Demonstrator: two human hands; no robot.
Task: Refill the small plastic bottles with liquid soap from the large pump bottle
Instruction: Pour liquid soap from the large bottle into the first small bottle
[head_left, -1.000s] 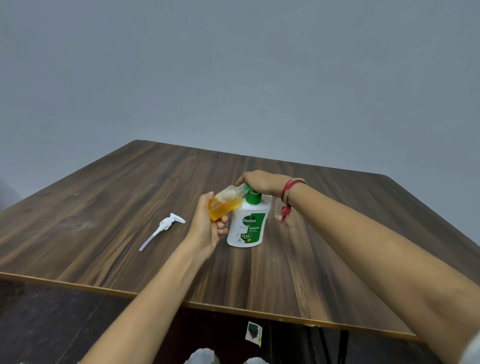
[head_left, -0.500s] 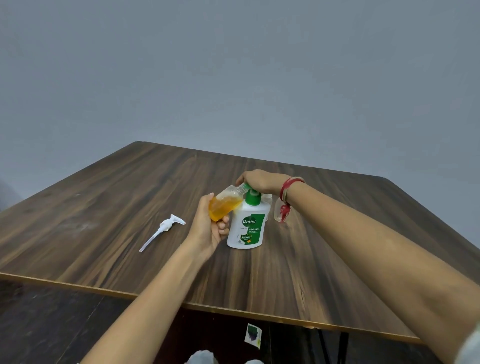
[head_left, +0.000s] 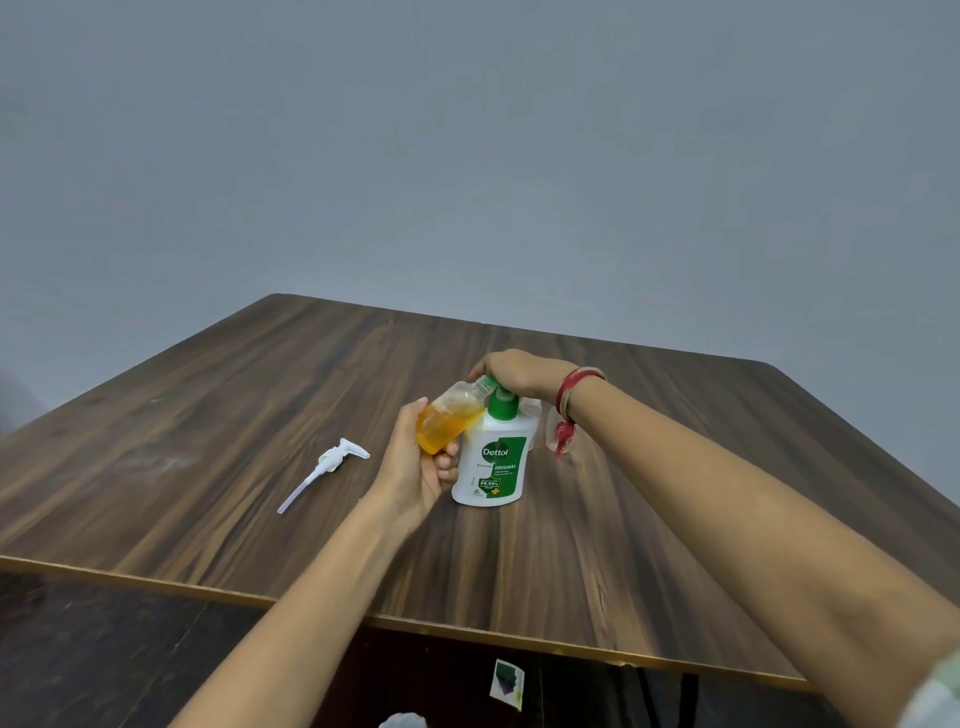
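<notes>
A white pump bottle (head_left: 491, 467) with a green label and a green pump collar stands upright near the middle of a dark wooden table (head_left: 234, 426), a little toward the near edge. The left hand (head_left: 415, 475) holds a small clear bottle (head_left: 451, 422) just to the left of it, with the fingers and thumb curled round the lower end. The small bottle is tilted, its base down in the palm and its open neck raised toward the top of the pump bottle. Orange soap fills roughly its lower half. The right hand (head_left: 517, 370) is cupped over the pump head, its fingers curled down around it right where the small bottle's neck meets the spout; the spout itself is hidden under the hand. A red thread (head_left: 571, 397) is tied round the right wrist, its loose end hanging beside the pump bottle. Behind the pump bottle, just past that wrist, stands what looks like another clear bottle (head_left: 546, 423), though most of it is covered. A loose white pump (head_left: 332, 462) with its long tube lies flat on the table, well to the left of the left hand. A grey wall (head_left: 467, 156) rises beyond the table.
</notes>
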